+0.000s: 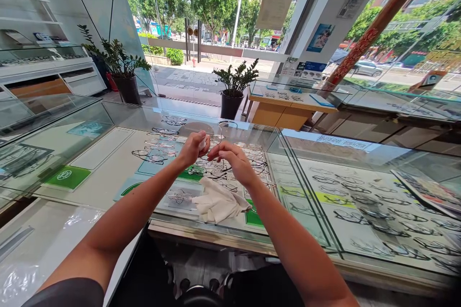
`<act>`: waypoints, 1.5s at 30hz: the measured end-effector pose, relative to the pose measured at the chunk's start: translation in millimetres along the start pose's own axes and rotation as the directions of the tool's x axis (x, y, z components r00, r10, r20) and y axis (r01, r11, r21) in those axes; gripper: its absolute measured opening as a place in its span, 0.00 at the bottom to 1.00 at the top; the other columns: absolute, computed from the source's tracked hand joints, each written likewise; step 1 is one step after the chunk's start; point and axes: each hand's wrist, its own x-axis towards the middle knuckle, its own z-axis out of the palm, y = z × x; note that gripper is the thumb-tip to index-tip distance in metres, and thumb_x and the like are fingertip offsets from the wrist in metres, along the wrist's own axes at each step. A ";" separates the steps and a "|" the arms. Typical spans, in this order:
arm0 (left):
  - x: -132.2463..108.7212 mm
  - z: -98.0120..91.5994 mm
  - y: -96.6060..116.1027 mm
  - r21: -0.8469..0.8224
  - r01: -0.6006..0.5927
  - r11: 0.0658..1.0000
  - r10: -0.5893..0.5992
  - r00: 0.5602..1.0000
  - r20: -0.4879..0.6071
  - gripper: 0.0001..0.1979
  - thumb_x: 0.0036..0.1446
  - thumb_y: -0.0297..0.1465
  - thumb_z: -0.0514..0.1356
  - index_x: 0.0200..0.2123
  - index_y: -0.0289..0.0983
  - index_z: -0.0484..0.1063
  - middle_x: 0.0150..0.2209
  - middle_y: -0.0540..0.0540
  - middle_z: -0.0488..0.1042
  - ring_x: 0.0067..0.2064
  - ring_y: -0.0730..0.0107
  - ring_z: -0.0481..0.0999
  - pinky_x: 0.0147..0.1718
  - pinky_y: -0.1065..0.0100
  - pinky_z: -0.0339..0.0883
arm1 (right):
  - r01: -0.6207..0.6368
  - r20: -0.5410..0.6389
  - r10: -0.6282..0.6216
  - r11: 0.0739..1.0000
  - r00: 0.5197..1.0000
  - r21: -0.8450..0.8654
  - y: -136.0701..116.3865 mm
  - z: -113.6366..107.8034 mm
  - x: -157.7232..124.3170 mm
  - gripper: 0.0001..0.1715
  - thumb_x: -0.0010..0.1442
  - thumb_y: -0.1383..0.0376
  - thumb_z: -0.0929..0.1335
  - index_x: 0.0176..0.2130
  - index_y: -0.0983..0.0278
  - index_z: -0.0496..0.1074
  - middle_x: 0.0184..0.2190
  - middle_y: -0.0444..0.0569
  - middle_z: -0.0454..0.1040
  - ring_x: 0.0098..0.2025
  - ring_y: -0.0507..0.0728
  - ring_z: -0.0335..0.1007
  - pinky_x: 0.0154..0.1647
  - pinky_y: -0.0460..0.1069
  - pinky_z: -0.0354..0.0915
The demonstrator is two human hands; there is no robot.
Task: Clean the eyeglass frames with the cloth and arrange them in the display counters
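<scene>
Above the glass counter, my right hand [235, 159] pinches a thin-rimmed pair of eyeglasses [221, 127], part of which is hidden by the fingers. Close beside it, my left hand [194, 148] is closed, with a small white wad [203, 144] showing at the thumb. Whether the left fingers also touch the eyeglasses, I cannot tell. A crumpled cream cloth [219, 201] lies on the counter just below both hands. Left of my left hand, several pairs of glasses [153, 156] rest in a column. More frames show beneath and around the right wrist.
The glass display counter [288, 177] runs across in front of me, with several frames [360, 196] to the right. A magazine [428, 192] lies at the far right. Potted plants [232, 100] stand beyond the counter, near a wooden display table [284, 112] and the window.
</scene>
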 end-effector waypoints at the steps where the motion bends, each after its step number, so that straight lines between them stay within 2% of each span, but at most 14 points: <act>1: -0.1 0.9 -0.8 0.002 0.001 1.000 -0.001 1.000 -0.008 0.41 0.55 0.72 0.59 0.15 0.41 0.63 0.13 0.49 0.60 0.15 0.76 0.53 0.18 0.68 0.43 | -0.004 0.016 0.003 1.000 1.000 0.014 0.3 1.6 -0.2 0.12 0.65 0.59 0.68 0.38 0.59 0.81 0.36 0.48 0.84 0.42 0.59 0.82 0.45 0.54 0.69; 5: -1.0 2.9 0.4 0.009 -0.014 1.000 0.015 0.998 -0.057 0.40 0.55 0.69 0.61 0.14 0.41 0.62 0.13 0.50 0.58 0.15 0.76 0.54 0.18 0.68 0.43 | -0.008 0.049 0.005 0.998 0.999 0.057 -0.7 5.7 -1.2 0.11 0.65 0.59 0.68 0.38 0.59 0.81 0.37 0.48 0.84 0.42 0.59 0.81 0.44 0.54 0.69; 12: -4.9 4.4 7.4 0.009 0.018 1.000 -0.018 0.999 -0.031 0.39 0.55 0.69 0.60 0.15 0.41 0.62 0.12 0.51 0.58 0.15 0.75 0.54 0.17 0.68 0.44 | -0.020 0.073 0.014 0.996 0.997 0.089 0.0 6.4 -1.2 0.10 0.65 0.58 0.69 0.39 0.59 0.80 0.38 0.48 0.84 0.42 0.59 0.81 0.45 0.54 0.69; 17: -4.5 5.0 9.2 0.004 0.021 1.000 -0.020 1.000 -0.019 0.41 0.54 0.72 0.59 0.14 0.41 0.61 0.12 0.50 0.59 0.14 0.75 0.54 0.17 0.68 0.44 | -0.033 0.055 0.026 0.990 0.998 0.136 5.1 4.8 0.1 0.11 0.65 0.56 0.70 0.39 0.59 0.80 0.38 0.48 0.84 0.42 0.59 0.82 0.45 0.54 0.69; 22: -4.3 4.3 9.5 0.009 0.026 1.000 -0.026 0.999 0.027 0.41 0.55 0.71 0.60 0.14 0.40 0.65 0.13 0.51 0.56 0.15 0.75 0.54 0.18 0.68 0.43 | -0.035 -0.005 0.037 0.977 0.999 0.210 7.2 0.5 2.8 0.11 0.64 0.57 0.70 0.39 0.59 0.81 0.39 0.49 0.85 0.43 0.60 0.82 0.44 0.54 0.70; 25: -4.9 4.5 8.9 0.012 0.040 0.999 -0.040 0.998 0.044 0.40 0.56 0.70 0.61 0.16 0.40 0.66 0.13 0.51 0.58 0.16 0.75 0.54 0.19 0.68 0.45 | -0.036 -0.021 0.041 0.975 0.999 0.220 5.6 -0.7 3.3 0.11 0.63 0.56 0.70 0.39 0.59 0.80 0.41 0.50 0.85 0.44 0.60 0.82 0.44 0.54 0.71; 32: -4.9 5.4 8.7 0.029 0.024 0.999 -0.024 0.999 0.024 0.41 0.56 0.70 0.61 0.14 0.40 0.65 0.13 0.51 0.57 0.15 0.76 0.54 0.18 0.68 0.43 | -0.058 0.039 0.050 0.970 0.998 0.235 5.6 2.9 1.5 0.10 0.63 0.58 0.71 0.38 0.60 0.81 0.39 0.48 0.84 0.42 0.57 0.82 0.44 0.52 0.69; 37: -5.7 4.3 10.8 0.034 -0.001 0.999 0.001 1.000 0.002 0.42 0.56 0.72 0.60 0.15 0.39 0.66 0.13 0.50 0.58 0.16 0.76 0.56 0.18 0.69 0.44 | -0.057 -0.004 0.061 0.942 0.998 0.332 2.3 1.1 2.9 0.10 0.61 0.58 0.73 0.38 0.60 0.83 0.40 0.48 0.86 0.42 0.58 0.83 0.43 0.52 0.70; 40: -7.7 3.9 12.4 0.065 0.000 0.998 -0.002 1.000 0.026 0.42 0.57 0.72 0.60 0.16 0.39 0.65 0.14 0.51 0.57 0.17 0.76 0.55 0.19 0.69 0.44 | -0.048 -0.058 0.079 0.911 0.995 0.411 -1.7 -1.2 3.7 0.10 0.61 0.57 0.73 0.38 0.60 0.82 0.41 0.49 0.87 0.41 0.58 0.83 0.43 0.51 0.71; 45: -13.6 7.6 11.4 0.170 -0.022 0.985 -0.003 0.990 0.144 0.41 0.61 0.69 0.59 0.17 0.40 0.59 0.16 0.51 0.57 0.20 0.76 0.52 0.21 0.67 0.44 | -0.001 -0.110 0.057 0.890 0.992 0.456 -3.3 -4.6 4.5 0.09 0.61 0.58 0.73 0.37 0.60 0.81 0.39 0.48 0.86 0.38 0.56 0.80 0.44 0.51 0.73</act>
